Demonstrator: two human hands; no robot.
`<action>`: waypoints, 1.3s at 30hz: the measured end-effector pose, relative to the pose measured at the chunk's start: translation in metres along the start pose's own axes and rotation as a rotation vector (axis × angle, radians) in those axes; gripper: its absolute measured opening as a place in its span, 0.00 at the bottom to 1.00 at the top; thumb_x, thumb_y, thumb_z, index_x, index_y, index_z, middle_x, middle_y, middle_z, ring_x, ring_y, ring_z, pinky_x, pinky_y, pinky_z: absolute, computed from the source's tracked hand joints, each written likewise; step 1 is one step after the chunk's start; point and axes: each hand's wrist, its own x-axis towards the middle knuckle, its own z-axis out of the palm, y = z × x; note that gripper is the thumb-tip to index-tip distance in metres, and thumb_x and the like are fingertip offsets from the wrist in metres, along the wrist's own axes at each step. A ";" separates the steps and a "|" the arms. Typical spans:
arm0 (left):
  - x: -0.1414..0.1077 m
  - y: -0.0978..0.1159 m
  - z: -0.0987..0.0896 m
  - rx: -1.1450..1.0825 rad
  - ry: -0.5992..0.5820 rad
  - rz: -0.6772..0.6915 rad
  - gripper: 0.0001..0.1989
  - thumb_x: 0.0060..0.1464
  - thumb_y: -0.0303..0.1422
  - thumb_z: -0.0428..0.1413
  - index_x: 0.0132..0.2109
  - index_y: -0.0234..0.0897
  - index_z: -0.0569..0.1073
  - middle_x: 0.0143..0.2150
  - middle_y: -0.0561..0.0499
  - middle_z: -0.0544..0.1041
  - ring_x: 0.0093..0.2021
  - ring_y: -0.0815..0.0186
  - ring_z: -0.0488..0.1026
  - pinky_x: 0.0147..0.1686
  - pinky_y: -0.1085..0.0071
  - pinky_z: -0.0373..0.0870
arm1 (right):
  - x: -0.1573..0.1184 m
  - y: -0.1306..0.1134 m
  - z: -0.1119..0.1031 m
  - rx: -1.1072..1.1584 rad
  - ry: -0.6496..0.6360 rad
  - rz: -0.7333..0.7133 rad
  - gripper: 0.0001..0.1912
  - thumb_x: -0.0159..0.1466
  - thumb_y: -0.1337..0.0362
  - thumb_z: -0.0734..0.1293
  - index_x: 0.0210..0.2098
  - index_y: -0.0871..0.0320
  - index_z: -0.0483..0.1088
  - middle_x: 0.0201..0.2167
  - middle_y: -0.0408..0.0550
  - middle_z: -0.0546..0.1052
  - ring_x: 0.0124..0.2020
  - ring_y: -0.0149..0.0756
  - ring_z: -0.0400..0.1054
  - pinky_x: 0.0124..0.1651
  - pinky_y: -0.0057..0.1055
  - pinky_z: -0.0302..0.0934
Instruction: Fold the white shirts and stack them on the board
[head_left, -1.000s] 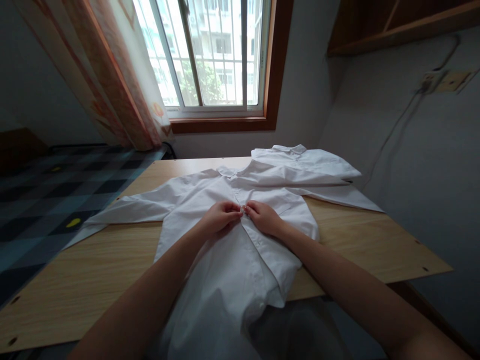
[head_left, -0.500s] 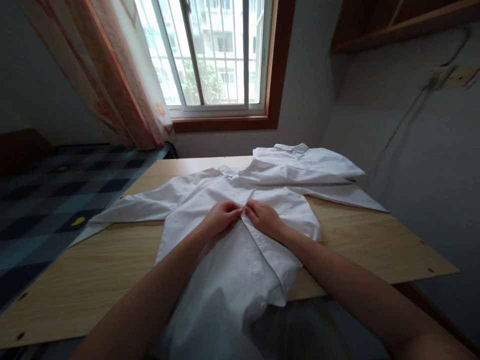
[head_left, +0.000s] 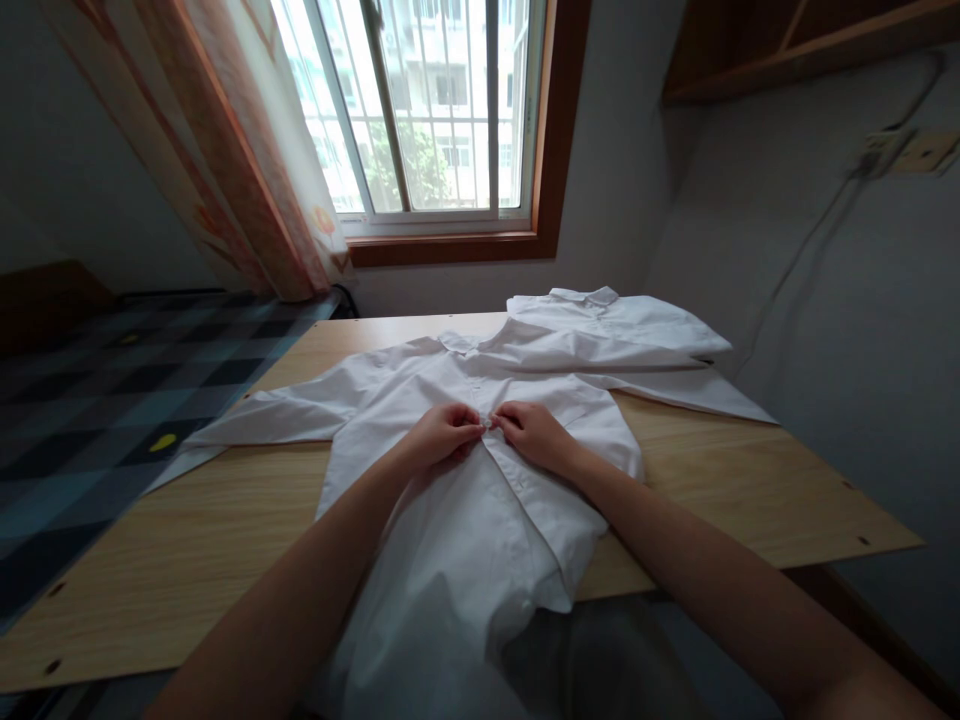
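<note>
A white long-sleeved shirt [head_left: 420, 560] lies front side up, its collar toward the window and its lower part hanging over the near edge of the board. My left hand [head_left: 448, 432] pinches the front placket at mid-chest. Close beside it, my right hand [head_left: 521, 428] pinches the other edge of the same opening. A small pale button [head_left: 487, 421] seems to show between the fingertips; the fingers partly hide it. Below the hands the two front panels part, with the right one folded slightly back.
The shirt rests on a light wooden board [head_left: 720, 480]. A folded white shirt [head_left: 622, 315] sits at the back right. On the left is a bed with a checked cover [head_left: 187, 385]. A window [head_left: 442, 120] and curtain [head_left: 247, 170] stand behind; a shelf [head_left: 810, 60] hangs upper right.
Both hands stay at the same spot on the placket. The fingertips have shifted slightly, and a little more of the pale button shows between them.
</note>
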 end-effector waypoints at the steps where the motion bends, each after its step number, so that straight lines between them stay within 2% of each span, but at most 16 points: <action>1: 0.000 0.000 -0.001 0.030 0.007 0.010 0.08 0.48 0.34 0.61 0.29 0.36 0.71 0.17 0.58 0.67 0.16 0.74 0.61 0.16 0.78 0.54 | 0.000 -0.001 -0.004 0.002 0.010 0.003 0.10 0.67 0.69 0.63 0.31 0.58 0.73 0.30 0.47 0.79 0.32 0.34 0.69 0.37 0.28 0.57; 3: 0.000 0.000 -0.003 0.099 0.018 0.032 0.06 0.48 0.33 0.59 0.29 0.36 0.72 0.16 0.57 0.67 0.16 0.73 0.61 0.16 0.77 0.54 | -0.001 0.000 -0.017 -0.045 0.053 0.018 0.10 0.66 0.68 0.63 0.32 0.59 0.75 0.30 0.48 0.79 0.31 0.35 0.70 0.36 0.29 0.57; 6: 0.001 0.000 -0.007 0.171 0.023 0.049 0.06 0.48 0.32 0.59 0.27 0.36 0.72 0.17 0.56 0.68 0.16 0.72 0.62 0.16 0.77 0.55 | -0.003 0.004 -0.046 -0.199 0.198 0.091 0.10 0.67 0.67 0.63 0.37 0.59 0.77 0.34 0.51 0.81 0.34 0.38 0.72 0.38 0.30 0.58; 8: 0.002 0.000 -0.008 0.182 0.015 0.042 0.06 0.48 0.32 0.58 0.26 0.36 0.71 0.17 0.56 0.68 0.16 0.72 0.62 0.16 0.76 0.55 | -0.005 0.008 -0.067 -0.322 0.274 0.195 0.12 0.68 0.65 0.62 0.40 0.58 0.78 0.35 0.53 0.81 0.37 0.41 0.74 0.39 0.30 0.58; 10: 0.002 -0.001 -0.008 0.182 0.010 0.031 0.06 0.48 0.33 0.58 0.26 0.37 0.71 0.17 0.56 0.68 0.16 0.72 0.62 0.17 0.76 0.55 | -0.009 0.012 -0.086 -0.455 0.268 0.340 0.14 0.69 0.62 0.60 0.41 0.57 0.78 0.35 0.54 0.81 0.39 0.43 0.75 0.38 0.31 0.59; 12: 0.003 -0.001 -0.007 0.196 0.012 0.030 0.07 0.48 0.34 0.58 0.27 0.37 0.71 0.17 0.56 0.68 0.16 0.72 0.62 0.17 0.76 0.55 | -0.013 0.017 -0.101 -0.583 0.183 0.500 0.17 0.70 0.58 0.60 0.40 0.57 0.79 0.37 0.57 0.81 0.41 0.45 0.75 0.38 0.32 0.59; 15: 0.004 -0.003 -0.006 0.243 0.036 0.043 0.07 0.48 0.35 0.58 0.28 0.36 0.71 0.18 0.56 0.69 0.17 0.72 0.62 0.18 0.76 0.55 | -0.022 0.024 -0.120 -0.692 -0.029 0.717 0.22 0.69 0.50 0.60 0.41 0.60 0.78 0.40 0.60 0.80 0.43 0.47 0.75 0.40 0.33 0.61; 19: 0.005 -0.005 -0.008 0.239 0.029 0.035 0.08 0.49 0.37 0.58 0.29 0.37 0.72 0.19 0.56 0.69 0.18 0.72 0.62 0.18 0.76 0.56 | -0.034 0.035 -0.146 -0.530 -0.251 0.920 0.32 0.68 0.41 0.56 0.43 0.64 0.76 0.34 0.60 0.79 0.34 0.46 0.74 0.35 0.36 0.64; 22: 0.006 -0.005 -0.012 0.202 -0.033 0.007 0.10 0.48 0.38 0.59 0.29 0.37 0.70 0.19 0.57 0.67 0.17 0.72 0.61 0.18 0.75 0.56 | -0.045 0.043 -0.157 -0.297 -0.384 0.887 0.31 0.65 0.39 0.59 0.37 0.62 0.75 0.30 0.57 0.78 0.29 0.42 0.72 0.31 0.34 0.64; 26: 0.008 -0.005 -0.017 0.211 -0.079 -0.004 0.11 0.47 0.39 0.60 0.27 0.37 0.70 0.19 0.57 0.67 0.18 0.72 0.62 0.18 0.76 0.57 | -0.056 0.053 -0.154 -0.132 -0.521 0.674 0.25 0.56 0.40 0.69 0.28 0.59 0.72 0.24 0.49 0.74 0.25 0.35 0.66 0.26 0.29 0.58; 29: 0.011 -0.006 -0.016 0.212 -0.062 -0.002 0.11 0.47 0.39 0.60 0.27 0.37 0.71 0.19 0.57 0.68 0.18 0.72 0.62 0.19 0.75 0.58 | -0.059 0.059 -0.146 -0.024 -0.419 0.524 0.23 0.52 0.43 0.72 0.27 0.59 0.70 0.23 0.44 0.70 0.25 0.32 0.62 0.27 0.28 0.56; 33: 0.023 -0.006 -0.014 0.249 0.064 0.057 0.07 0.50 0.35 0.57 0.28 0.36 0.72 0.22 0.55 0.72 0.22 0.69 0.68 0.25 0.74 0.63 | -0.052 0.060 -0.136 0.307 -0.096 0.456 0.22 0.55 0.44 0.69 0.33 0.57 0.67 0.30 0.43 0.71 0.31 0.32 0.64 0.34 0.28 0.61; 36: 0.037 -0.001 -0.018 0.462 0.207 0.146 0.07 0.53 0.32 0.55 0.30 0.36 0.75 0.25 0.52 0.76 0.28 0.66 0.71 0.30 0.72 0.65 | -0.036 0.059 -0.130 0.444 0.115 0.429 0.20 0.57 0.45 0.67 0.36 0.55 0.65 0.31 0.42 0.71 0.32 0.33 0.64 0.36 0.29 0.62; 39: 0.054 0.009 -0.024 0.678 0.348 0.169 0.09 0.57 0.32 0.54 0.34 0.36 0.78 0.32 0.49 0.80 0.35 0.62 0.75 0.36 0.70 0.67 | -0.012 0.061 -0.123 0.373 0.288 0.366 0.18 0.60 0.45 0.65 0.35 0.55 0.64 0.30 0.42 0.70 0.33 0.35 0.63 0.37 0.31 0.61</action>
